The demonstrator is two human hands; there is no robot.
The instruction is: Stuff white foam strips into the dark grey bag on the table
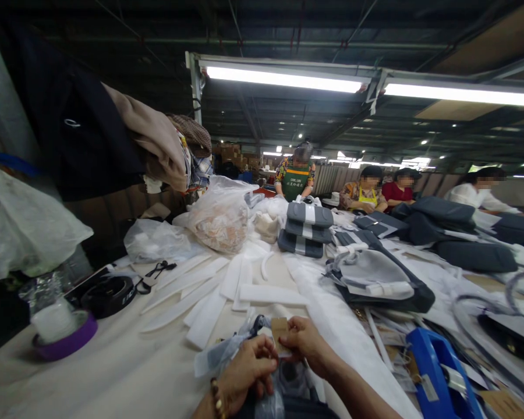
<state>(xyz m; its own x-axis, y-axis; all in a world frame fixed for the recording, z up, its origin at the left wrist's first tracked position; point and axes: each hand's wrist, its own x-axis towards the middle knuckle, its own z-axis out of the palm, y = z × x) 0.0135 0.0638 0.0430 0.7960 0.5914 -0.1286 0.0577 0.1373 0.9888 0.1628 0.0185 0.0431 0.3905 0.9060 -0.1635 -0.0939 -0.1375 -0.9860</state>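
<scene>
Left hand: fingers (250,364) bent inward, fingertips by the tag's lower left edge; whether they grip it, cannot tell.
Right hand: thumb and fingers (303,343) closed on the tag's right side.
Tag: brown card (280,333), held up over the dark item.
Dark item: partly in clear plastic (271,405), at the near edge of the view, below both hands.
White strips: spread on the pale surface (126,364), beyond the hands (209,317).
Dark pouches: stacked, with white bands (310,215), beyond the strips.
Left side: purple tape roll (65,343), near a black coiled belt (108,295).
Right side: blue dispenser (441,372) among papers.
Far side: person in green apron (294,181).
</scene>
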